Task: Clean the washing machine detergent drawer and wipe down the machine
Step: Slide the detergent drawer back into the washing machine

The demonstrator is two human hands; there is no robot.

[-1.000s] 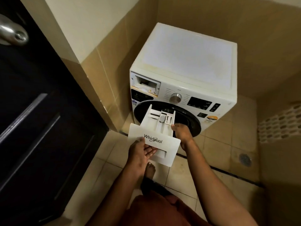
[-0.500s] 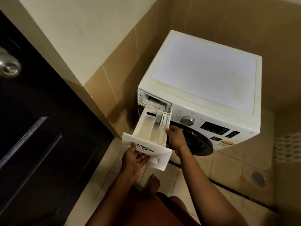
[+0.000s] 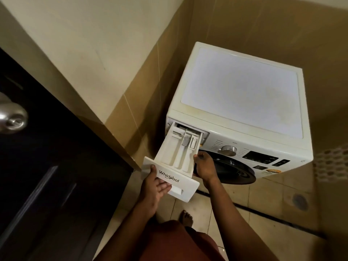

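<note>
A white front-loading washing machine (image 3: 241, 95) stands in the tiled corner. Its white detergent drawer (image 3: 176, 153), with several compartments and a lettered front panel, has its back end in the slot (image 3: 190, 129) at the machine's upper left. My left hand (image 3: 155, 187) grips the front panel from below, thumb on the panel's top edge. My right hand (image 3: 204, 166) holds the drawer's right side wall, thumb on the rim. Behind that hand is the dark round door (image 3: 233, 170), and the dial (image 3: 228, 150) sits on the control panel.
A dark door (image 3: 47, 166) with a metal knob (image 3: 12, 119) fills the left side. Beige tiled walls close in behind and to the right of the machine. A floor drain (image 3: 299, 202) lies on the tiles at right. My bare foot (image 3: 186, 217) stands below the drawer.
The drawer, held free in front of the machine's door a second ago, has been lifted up and left, and its back end is now in the slot. Both hands kept their hold.
</note>
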